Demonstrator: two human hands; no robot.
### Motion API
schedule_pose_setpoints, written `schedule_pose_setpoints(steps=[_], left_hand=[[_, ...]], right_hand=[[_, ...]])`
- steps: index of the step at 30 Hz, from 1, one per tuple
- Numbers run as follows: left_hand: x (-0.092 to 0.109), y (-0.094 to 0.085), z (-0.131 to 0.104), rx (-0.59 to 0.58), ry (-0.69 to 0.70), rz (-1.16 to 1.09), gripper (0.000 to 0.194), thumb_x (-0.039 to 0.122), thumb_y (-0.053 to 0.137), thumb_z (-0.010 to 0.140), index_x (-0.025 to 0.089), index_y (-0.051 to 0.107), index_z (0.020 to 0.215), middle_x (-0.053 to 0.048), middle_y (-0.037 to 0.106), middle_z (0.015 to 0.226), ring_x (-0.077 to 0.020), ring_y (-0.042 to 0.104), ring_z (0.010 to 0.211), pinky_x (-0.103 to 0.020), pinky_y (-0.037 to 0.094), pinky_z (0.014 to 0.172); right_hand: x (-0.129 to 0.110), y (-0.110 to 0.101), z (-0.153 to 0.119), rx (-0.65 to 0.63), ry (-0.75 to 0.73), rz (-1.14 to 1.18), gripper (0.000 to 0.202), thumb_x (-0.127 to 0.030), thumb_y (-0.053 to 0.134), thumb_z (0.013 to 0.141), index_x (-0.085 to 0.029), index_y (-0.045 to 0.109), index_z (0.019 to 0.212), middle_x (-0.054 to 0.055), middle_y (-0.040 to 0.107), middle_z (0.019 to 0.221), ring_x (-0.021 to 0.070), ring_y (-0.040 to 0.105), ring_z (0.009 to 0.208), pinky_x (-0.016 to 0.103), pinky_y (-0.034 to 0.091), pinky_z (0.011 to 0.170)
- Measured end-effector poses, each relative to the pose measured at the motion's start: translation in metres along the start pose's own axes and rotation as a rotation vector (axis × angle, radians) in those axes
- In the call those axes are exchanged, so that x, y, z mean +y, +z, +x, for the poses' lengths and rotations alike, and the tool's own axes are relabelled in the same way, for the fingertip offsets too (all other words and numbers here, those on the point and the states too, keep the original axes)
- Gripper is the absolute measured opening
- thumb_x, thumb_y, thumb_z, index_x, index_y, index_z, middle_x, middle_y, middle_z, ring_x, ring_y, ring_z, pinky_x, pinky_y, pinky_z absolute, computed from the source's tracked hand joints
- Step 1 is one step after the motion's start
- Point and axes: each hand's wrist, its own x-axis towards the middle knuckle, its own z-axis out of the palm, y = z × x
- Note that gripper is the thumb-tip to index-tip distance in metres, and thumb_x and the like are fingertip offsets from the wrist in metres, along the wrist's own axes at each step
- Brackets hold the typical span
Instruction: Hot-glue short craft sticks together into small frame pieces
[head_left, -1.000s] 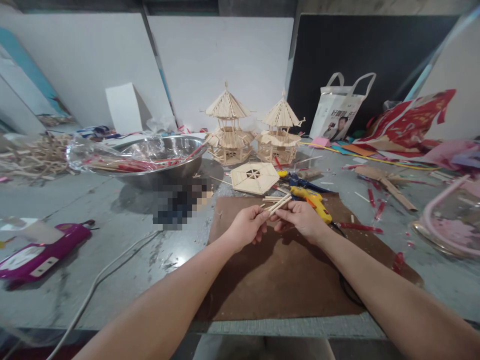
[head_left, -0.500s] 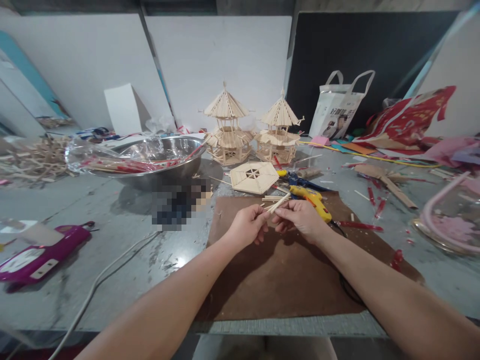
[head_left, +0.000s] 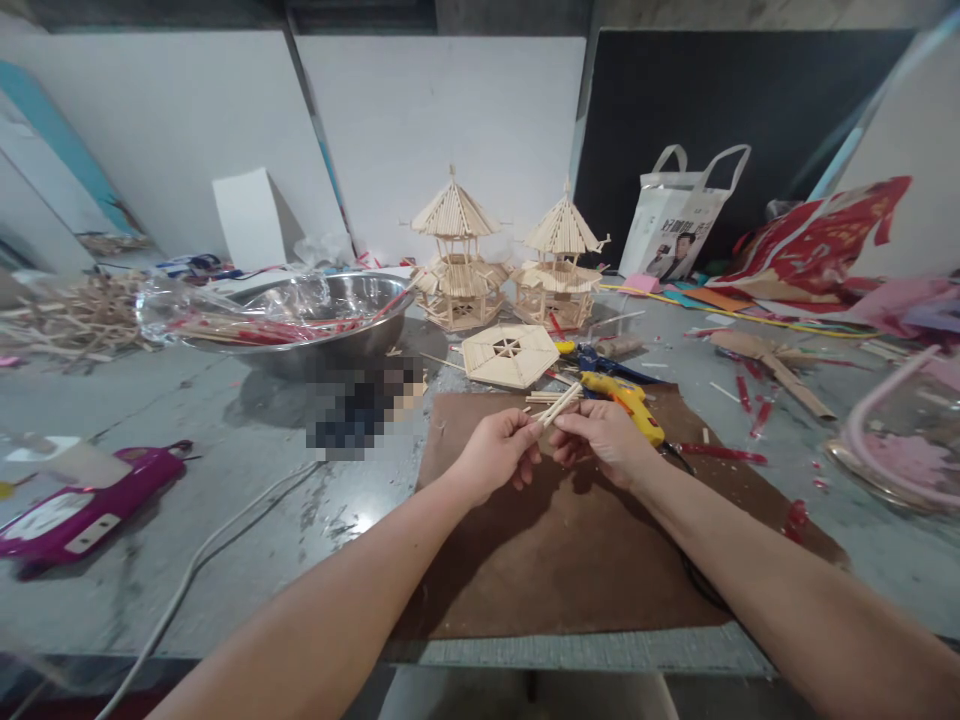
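A few short pale wooden sticks (head_left: 562, 402) are pinched between my two hands, above the brown mat (head_left: 555, 550). My left hand (head_left: 501, 448) grips their near end with thumb and forefinger. From the other side, my right hand (head_left: 598, 437) closes its fingertips on the same sticks. Just beyond lies a hexagonal stick panel (head_left: 487, 368) with a spoked opening in its middle. The yellow glue gun (head_left: 634, 408) rests right behind my right hand. More loose sticks (head_left: 541, 397) lie on the mat's far edge, partly covered by my hands.
Two stick-built pagodas (head_left: 459, 290) stand at the back. To the left are a metal bowl (head_left: 330, 345) with plastic-wrapped sticks and a purple power strip (head_left: 97, 520). Red glue-stick pieces (head_left: 724, 453), cardboard scraps (head_left: 787, 375) and a white bag (head_left: 667, 225) are on the right.
The held sticks have shifted slightly between my fingertips, and their separate ends show more clearly. Both hands stay in nearly the same place.
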Motion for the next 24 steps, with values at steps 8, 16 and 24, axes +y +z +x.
schedule_pose_setpoints(steps=[8, 16, 24], left_hand=[[0.005, -0.002, -0.004, -0.18, -0.054, -0.287, 0.022, 0.037, 0.047, 0.07, 0.015, 0.043, 0.067, 0.005, 0.046, 0.048, -0.0032, 0.038, 0.028, -0.014, 0.03, 0.026], [0.004, 0.0, -0.002, -0.08, -0.047, -0.3, 0.022, 0.036, 0.047, 0.07, 0.015, 0.041, 0.065, 0.006, 0.047, 0.047, -0.0039, 0.038, 0.028, -0.015, 0.029, 0.025], [0.002, 0.001, -0.001, -0.013, 0.005, -0.235, 0.023, 0.036, 0.046, 0.069, 0.015, 0.04, 0.064, 0.005, 0.047, 0.047, -0.005, 0.04, 0.028, -0.015, 0.03, 0.025]], right_hand=[[0.0, -0.003, 0.0, -0.099, 0.049, 0.178, 0.007, -0.019, 0.056, 0.058, -0.014, 0.054, 0.06, -0.002, 0.058, 0.047, 0.0101, 0.054, 0.037, 0.018, 0.041, 0.033], [0.003, 0.001, 0.0, -0.059, -0.165, -0.033, 0.007, -0.021, 0.053, 0.06, -0.015, 0.05, 0.062, -0.005, 0.054, 0.046, 0.0079, 0.051, 0.036, 0.019, 0.041, 0.039], [0.013, 0.001, -0.003, -0.074, -0.546, -0.493, 0.006, -0.016, 0.047, 0.064, -0.016, 0.052, 0.062, -0.002, 0.056, 0.055, 0.0096, 0.051, 0.05, 0.022, 0.041, 0.05]])
